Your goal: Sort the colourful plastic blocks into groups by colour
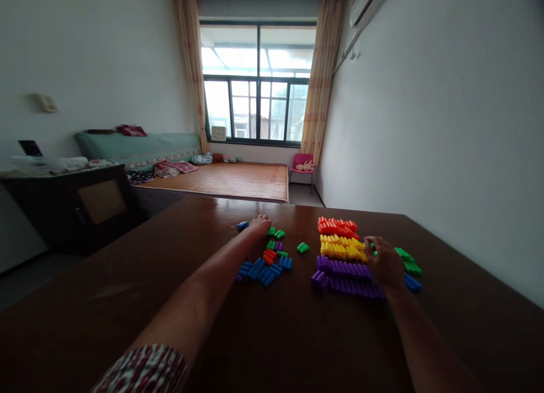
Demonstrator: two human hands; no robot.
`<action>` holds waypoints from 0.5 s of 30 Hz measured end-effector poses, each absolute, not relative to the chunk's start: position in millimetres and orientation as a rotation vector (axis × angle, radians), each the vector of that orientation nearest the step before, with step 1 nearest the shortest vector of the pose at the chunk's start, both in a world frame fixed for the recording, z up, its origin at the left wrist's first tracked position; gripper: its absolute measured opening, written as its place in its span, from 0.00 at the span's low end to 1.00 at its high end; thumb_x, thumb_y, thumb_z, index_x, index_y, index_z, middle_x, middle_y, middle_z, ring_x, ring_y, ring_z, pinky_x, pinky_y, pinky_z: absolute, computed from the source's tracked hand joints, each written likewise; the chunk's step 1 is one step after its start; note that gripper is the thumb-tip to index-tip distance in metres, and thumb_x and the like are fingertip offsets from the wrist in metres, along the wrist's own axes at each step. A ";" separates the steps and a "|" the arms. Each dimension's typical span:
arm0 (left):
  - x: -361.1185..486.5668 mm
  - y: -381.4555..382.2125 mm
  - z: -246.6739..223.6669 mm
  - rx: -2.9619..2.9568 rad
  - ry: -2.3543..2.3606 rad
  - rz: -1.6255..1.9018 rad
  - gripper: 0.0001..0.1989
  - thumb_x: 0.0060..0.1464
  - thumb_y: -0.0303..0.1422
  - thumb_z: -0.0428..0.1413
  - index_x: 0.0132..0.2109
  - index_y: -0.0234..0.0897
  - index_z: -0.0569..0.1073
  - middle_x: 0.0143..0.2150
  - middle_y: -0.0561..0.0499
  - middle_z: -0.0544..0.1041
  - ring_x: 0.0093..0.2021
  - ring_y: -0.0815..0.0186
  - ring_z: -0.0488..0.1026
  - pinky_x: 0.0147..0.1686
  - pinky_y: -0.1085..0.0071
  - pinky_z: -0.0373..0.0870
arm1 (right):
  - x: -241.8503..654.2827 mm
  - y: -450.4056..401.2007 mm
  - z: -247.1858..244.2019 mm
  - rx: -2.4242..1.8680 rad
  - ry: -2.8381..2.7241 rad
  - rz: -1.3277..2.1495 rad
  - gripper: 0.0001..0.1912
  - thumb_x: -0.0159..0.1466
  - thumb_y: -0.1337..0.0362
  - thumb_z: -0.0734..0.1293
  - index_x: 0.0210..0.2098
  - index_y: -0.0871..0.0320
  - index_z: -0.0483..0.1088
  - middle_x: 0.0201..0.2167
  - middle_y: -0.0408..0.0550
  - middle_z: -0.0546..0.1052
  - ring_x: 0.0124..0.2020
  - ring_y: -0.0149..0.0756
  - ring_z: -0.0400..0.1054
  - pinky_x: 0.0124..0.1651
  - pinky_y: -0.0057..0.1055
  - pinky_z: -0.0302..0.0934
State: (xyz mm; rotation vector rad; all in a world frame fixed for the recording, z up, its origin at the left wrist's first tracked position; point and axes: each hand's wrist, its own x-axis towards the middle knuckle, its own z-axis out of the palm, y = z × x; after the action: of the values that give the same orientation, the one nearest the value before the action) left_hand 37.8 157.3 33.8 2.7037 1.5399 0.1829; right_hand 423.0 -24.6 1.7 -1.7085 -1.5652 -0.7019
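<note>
Toward the far side of the table, my left hand (260, 224) reaches over the loose pieces, its fingers stretched out beside small green plastic pieces (279, 234). What lies under its fingertips is hidden. My right hand (385, 260) is curled at the right end of the sorted rows, with a green plastic piece (374, 249) showing between thumb and fingers. Left of it lie rows of orange-red pieces (338, 227), yellow pieces (342, 247) and purple pieces (351, 269). More green pieces (408, 261) and blue pieces (412, 282) lie beyond this hand, partly covered by it.
A mixed cluster holds blue pieces (259, 270) and orange-red pieces (269, 257). One green pair (302, 247) lies apart, between cluster and rows. The brown table (127, 302) is glossy. Behind it stand a bed (238, 178), a pink chair (302, 162) and a dark cabinet (63, 206).
</note>
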 end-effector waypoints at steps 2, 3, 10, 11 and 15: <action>34.1 148.5 31.1 2.688 1.569 0.151 0.14 0.50 0.30 0.60 0.46 0.36 0.74 0.51 0.41 0.74 0.52 0.55 0.70 0.51 0.64 0.67 | 418.3 -26.0 1.8 -1.690 -1.599 -0.684 0.16 0.66 0.58 0.56 0.41 0.59 0.72 0.40 0.53 0.77 0.37 0.40 0.70 0.38 0.34 0.60; 32.8 144.5 29.7 2.678 1.584 0.139 0.14 0.52 0.31 0.58 0.47 0.36 0.74 0.50 0.41 0.75 0.52 0.55 0.70 0.50 0.64 0.67 | 416.7 -26.5 1.7 -1.685 -1.608 -0.676 0.16 0.66 0.58 0.56 0.41 0.59 0.72 0.40 0.53 0.77 0.37 0.41 0.70 0.38 0.34 0.60; 28.5 134.7 27.9 2.605 1.633 0.231 0.14 0.50 0.32 0.61 0.44 0.35 0.74 0.47 0.42 0.76 0.51 0.54 0.72 0.49 0.64 0.68 | 420.5 -26.3 -3.5 -1.676 -1.584 -0.604 0.18 0.66 0.56 0.56 0.42 0.59 0.72 0.38 0.53 0.76 0.32 0.39 0.69 0.37 0.34 0.62; 27.7 134.6 28.6 2.589 1.632 0.262 0.16 0.47 0.33 0.63 0.45 0.36 0.74 0.47 0.42 0.76 0.50 0.54 0.72 0.48 0.64 0.68 | 421.9 -26.3 -4.5 -1.683 -1.577 -0.589 0.18 0.66 0.56 0.56 0.42 0.59 0.72 0.38 0.53 0.76 0.32 0.39 0.69 0.37 0.34 0.62; 25.0 128.0 35.3 2.492 1.626 0.410 0.15 0.42 0.31 0.64 0.41 0.37 0.76 0.43 0.46 0.77 0.44 0.57 0.75 0.43 0.68 0.70 | 423.3 -27.3 -4.2 -1.713 -1.566 -0.551 0.18 0.66 0.56 0.55 0.42 0.58 0.71 0.40 0.53 0.76 0.32 0.39 0.70 0.36 0.35 0.62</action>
State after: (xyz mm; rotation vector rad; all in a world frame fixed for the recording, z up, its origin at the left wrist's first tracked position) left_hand 25.0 128.0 35.3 2.4921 1.6260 0.4098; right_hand 423.3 -27.3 -4.2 -1.7128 -1.5662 -0.5508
